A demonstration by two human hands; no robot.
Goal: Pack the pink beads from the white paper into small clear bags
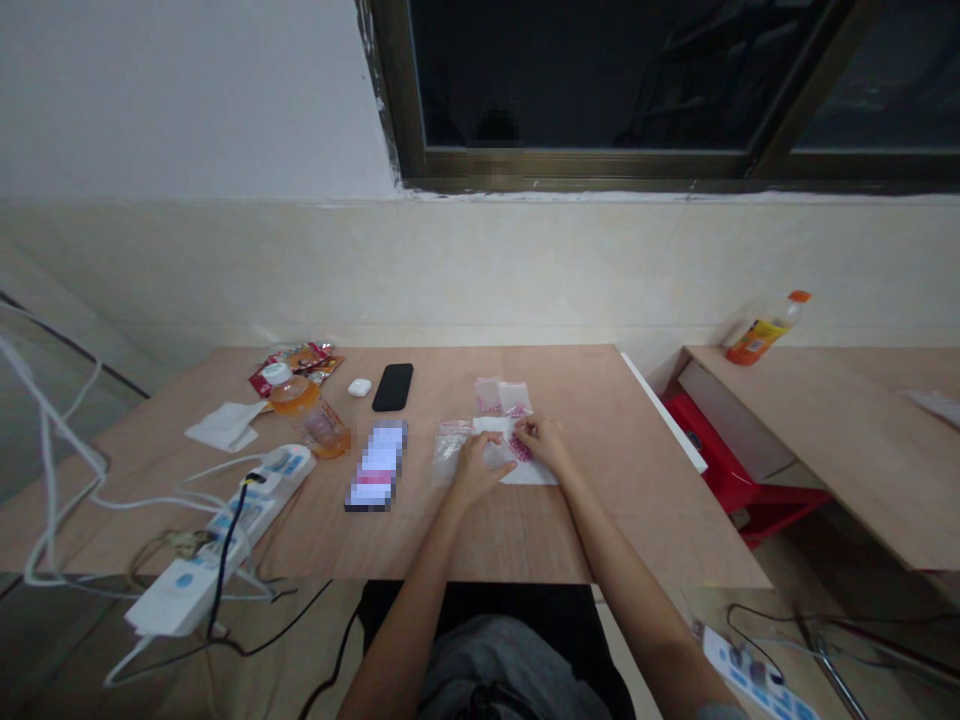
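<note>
My left hand rests over a sheet of white paper, thumb and fingers apart, with nothing visible in it. My right hand is closed, its fingertips bent together at the upper edge of a cluster of small dark pink pieces. Whatever is pinched there is too small to make out. A clear zip bag lies just left of my left hand. Beyond the hands are two small clear bags, one on the left and one on the right, with pinkish bits near their lower ends.
Left of my hands lie a lit phone, a black phone and a white case. An orange drink bottle leans near a power strip, tissue and snack wrappers. A red stool stands between the tables.
</note>
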